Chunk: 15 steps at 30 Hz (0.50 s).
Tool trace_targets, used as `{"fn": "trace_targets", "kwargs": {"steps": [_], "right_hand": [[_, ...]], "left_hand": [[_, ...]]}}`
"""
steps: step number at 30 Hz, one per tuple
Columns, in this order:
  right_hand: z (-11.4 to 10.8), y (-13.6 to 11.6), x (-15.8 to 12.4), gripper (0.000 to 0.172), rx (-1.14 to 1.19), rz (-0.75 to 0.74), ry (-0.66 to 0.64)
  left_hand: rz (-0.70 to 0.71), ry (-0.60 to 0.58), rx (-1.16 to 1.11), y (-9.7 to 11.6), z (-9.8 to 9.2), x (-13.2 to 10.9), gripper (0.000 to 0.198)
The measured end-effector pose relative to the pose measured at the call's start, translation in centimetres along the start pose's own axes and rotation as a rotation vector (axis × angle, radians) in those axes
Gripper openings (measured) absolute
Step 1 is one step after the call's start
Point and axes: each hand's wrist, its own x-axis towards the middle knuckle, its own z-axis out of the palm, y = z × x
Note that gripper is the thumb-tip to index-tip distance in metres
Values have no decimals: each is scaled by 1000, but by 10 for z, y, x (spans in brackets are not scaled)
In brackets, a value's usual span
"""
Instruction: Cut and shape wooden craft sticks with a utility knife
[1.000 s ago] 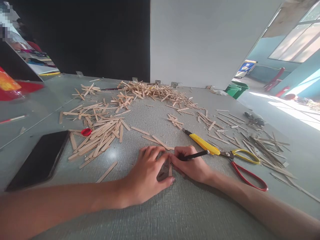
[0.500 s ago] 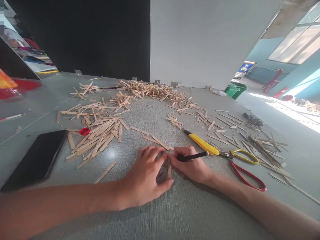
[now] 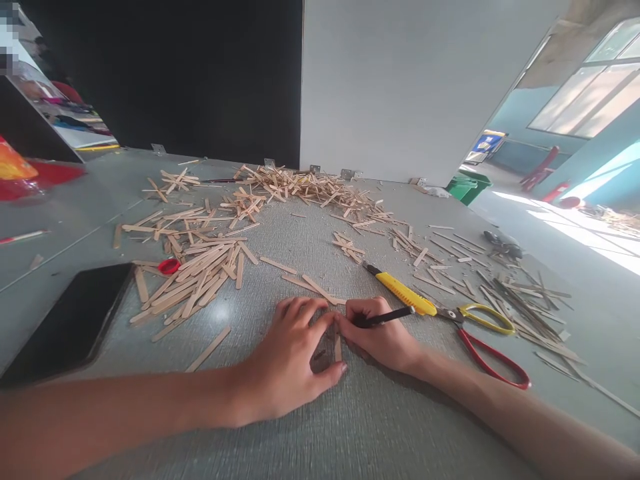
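My left hand [image 3: 293, 357] lies on the grey table [image 3: 350, 427], its fingers curled over a short wooden stick [image 3: 338, 348] and pinning it flat. My right hand [image 3: 383, 337] is closed round a black pen [image 3: 385, 317], whose tip meets the stick beside my left fingertips. The part of the stick under my left hand is hidden. A yellow utility knife [image 3: 400, 290] lies just beyond my right hand.
Scissors [image 3: 487, 340] with a yellow and a red handle lie right of my right hand. Heaps of wooden sticks [image 3: 200, 273] cover the left and back of the table. A black phone [image 3: 70, 323] lies at the left, with a red cap [image 3: 169, 267] nearby.
Both hands keep their place on the stick; only the camera view has shifted slightly.
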Motion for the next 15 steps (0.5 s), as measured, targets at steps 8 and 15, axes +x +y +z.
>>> {"fn": "trace_targets", "kwargs": {"steps": [8,15], "right_hand": [[1,1,-2,41,61,-4,-17],[1,1,-1,40,45,-40,-17]], "left_hand": [[-8,-14,-15,-1,0,-1,53],[-19,-15,-25,-2,1,-1,55]]}}
